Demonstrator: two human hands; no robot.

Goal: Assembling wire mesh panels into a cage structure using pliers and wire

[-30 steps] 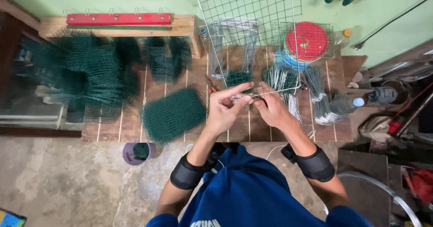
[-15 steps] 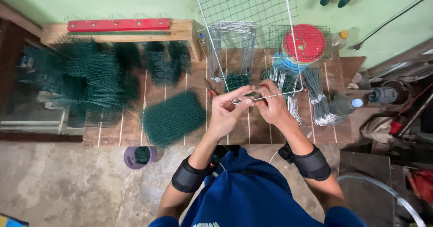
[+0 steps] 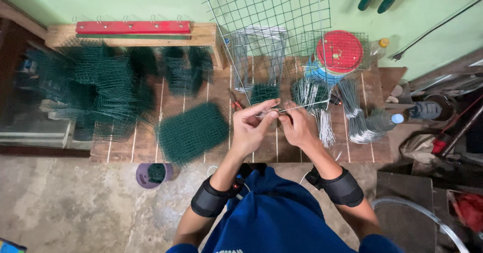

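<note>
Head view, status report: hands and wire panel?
Left hand and right hand both pinching the bottom edge of the silver wire mesh panel. Dark green mesh stack lies alongside, apart.

Both hands (image 3: 276, 124) on wire mesh panel (image 3: 266, 11)

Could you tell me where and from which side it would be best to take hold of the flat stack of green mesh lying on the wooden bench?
Probably by its near long edge, coming from the person's side. The green mesh stack lies flat and slightly skewed on the wooden bench, its near-left corner close to the bench's front edge. Nothing lies on it, and that side is unobstructed, whereas piled mesh crowds the left.
</note>
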